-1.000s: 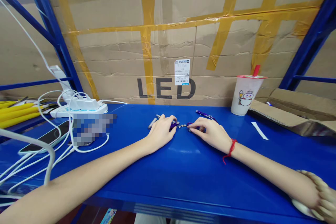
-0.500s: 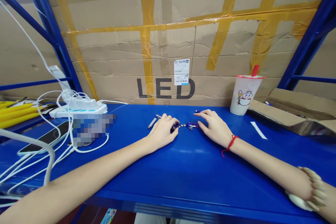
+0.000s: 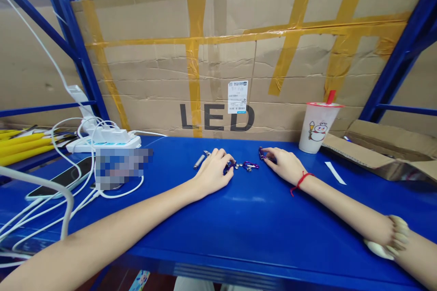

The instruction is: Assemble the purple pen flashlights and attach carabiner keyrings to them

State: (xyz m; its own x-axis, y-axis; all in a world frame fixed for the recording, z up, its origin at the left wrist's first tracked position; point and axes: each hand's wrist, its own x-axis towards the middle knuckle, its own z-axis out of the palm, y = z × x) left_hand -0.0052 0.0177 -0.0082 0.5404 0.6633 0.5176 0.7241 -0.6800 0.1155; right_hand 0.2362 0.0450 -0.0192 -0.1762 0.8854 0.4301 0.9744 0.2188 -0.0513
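My left hand [image 3: 215, 170] rests on the blue tabletop, its fingers curled round a small shiny purple piece [image 3: 228, 167] that is partly hidden. Between thumb and fingers of my right hand [image 3: 285, 163], another small purple metallic piece [image 3: 261, 153] is pinched. In the gap between the hands lie several small silver round pieces [image 3: 240, 165] and a purple piece with a silver part [image 3: 251, 166]. Left of my left hand are a short silver bar [image 3: 199, 162] and a small metal bit [image 3: 206, 153]. The exact kind of these parts is too small to tell.
A white cup [image 3: 316, 129] with a red straw stands at the back right, beside an open cardboard box [image 3: 382, 154] and a white strip [image 3: 335, 173]. On the left are a power strip [image 3: 112, 138], white cables and a phone [image 3: 64, 177]. A large cardboard sheet [image 3: 153, 77] closes the back.
My right hand has closed its fingers on the purple piece behind the others and shifted slightly right. My left hand stays nearly where it was; the view has tilted a little.
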